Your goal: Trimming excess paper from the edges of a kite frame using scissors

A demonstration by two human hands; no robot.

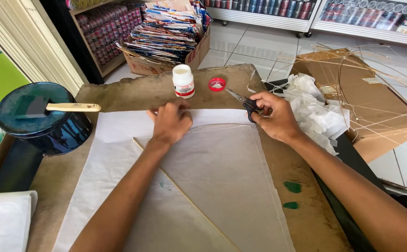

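Note:
My left hand (pixel 170 122) presses flat on a large sheet of white paper (pixel 119 158) near its far edge. A kite-shaped piece of thin paper with a slim stick frame (pixel 217 177) lies on top of that sheet. To the right, my right hand (pixel 275 116) grips black-handled scissors (pixel 245 101), blades pointing away towards the upper left, at the far right corner of the paper. Just beyond the hands stand a small white glue bottle (pixel 183 81) without its cap and its red cap (pixel 217 84).
A brown board (pixel 59 182) serves as the work surface. A dark blue tin (pixel 40 116) with a foam brush (pixel 56 107) across it stands at left. Crumpled white paper (pixel 315 107) and a thin-stick kite frame over cardboard (pixel 371 102) lie at right. A box of stacked colourful kites (pixel 166 32) sits behind.

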